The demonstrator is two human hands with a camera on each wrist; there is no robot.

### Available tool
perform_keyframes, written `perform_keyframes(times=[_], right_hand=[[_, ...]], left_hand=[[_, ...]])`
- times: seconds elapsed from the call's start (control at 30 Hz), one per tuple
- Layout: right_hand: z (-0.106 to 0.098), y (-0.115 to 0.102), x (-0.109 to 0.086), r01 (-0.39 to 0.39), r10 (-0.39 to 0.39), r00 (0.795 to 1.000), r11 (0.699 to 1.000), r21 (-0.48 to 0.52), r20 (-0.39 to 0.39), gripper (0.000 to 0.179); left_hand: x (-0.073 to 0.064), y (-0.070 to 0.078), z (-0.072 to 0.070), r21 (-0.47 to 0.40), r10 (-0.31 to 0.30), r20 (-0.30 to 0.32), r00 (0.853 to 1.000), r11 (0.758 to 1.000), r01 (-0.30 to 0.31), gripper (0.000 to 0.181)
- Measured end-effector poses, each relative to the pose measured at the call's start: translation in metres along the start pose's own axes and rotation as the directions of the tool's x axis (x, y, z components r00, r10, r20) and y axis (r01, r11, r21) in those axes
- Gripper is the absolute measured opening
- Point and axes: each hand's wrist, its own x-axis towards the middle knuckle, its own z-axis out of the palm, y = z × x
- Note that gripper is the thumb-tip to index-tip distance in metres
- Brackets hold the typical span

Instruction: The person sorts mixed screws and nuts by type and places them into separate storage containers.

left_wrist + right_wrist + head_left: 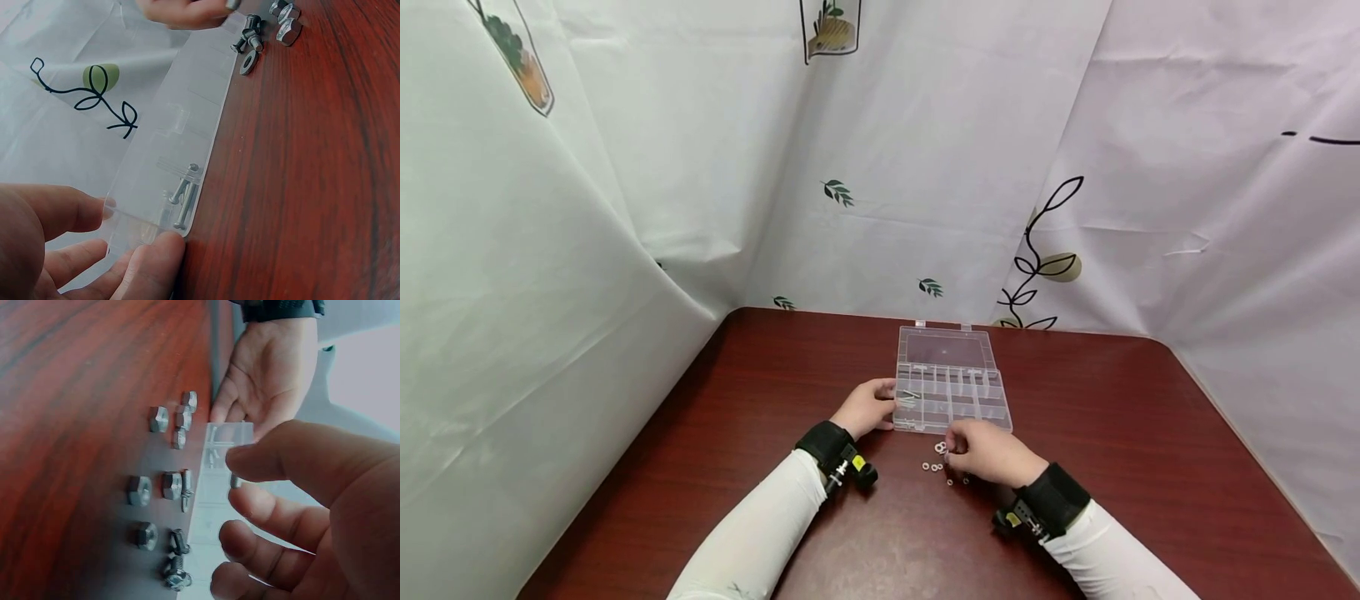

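On the counter [1097,400], an open clear box [950,396] lies right of the left hand [863,408], which grips its edge, and ahead of the right hand [991,452]. Loose nuts [159,419] lie left of the right hand, which pinches 1 small screw [235,480].

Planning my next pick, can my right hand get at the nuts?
Likely yes: the nuts lie uncovered on the table near the right hand, though it pinches a metal piece.
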Motion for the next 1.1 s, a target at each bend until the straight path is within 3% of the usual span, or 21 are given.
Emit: perform_keyframes(times=[0.4, 0.7, 0.93, 1.1], right_hand=[[-0.008, 0.005, 0.009, -0.088, 0.093, 0.991, 0.994, 0.063, -0.093, 0.012], [-0.015, 0.002, 0.023, -0.154, 0.166, 0.974, 0.984, 0.084, -0.156, 0.008], [-0.014, 0.001, 0.039, -0.238, 0.253, 0.956, 0.965, 0.112, -0.148, 0.011], [-0.01, 0.001, 0.049, -0.299, 0.305, 0.943, 0.952, 0.066, -0.135, 0.013]], left_hand=[[-0.001, 0.001, -0.001, -0.002, 0.008, -0.002, 1.0, 1.0, -0.008, 0.049], [0.001, -0.002, 0.0, 0.0, 0.015, 0.006, 1.0, 1.0, -0.015, 0.048], [0.002, -0.003, 0.0, -0.01, 0.006, 0.004, 1.0, 1.0, -0.006, 0.049], [0.002, -0.003, 0.001, -0.01, 0.007, -0.001, 1.0, 1.0, -0.007, 0.049]])
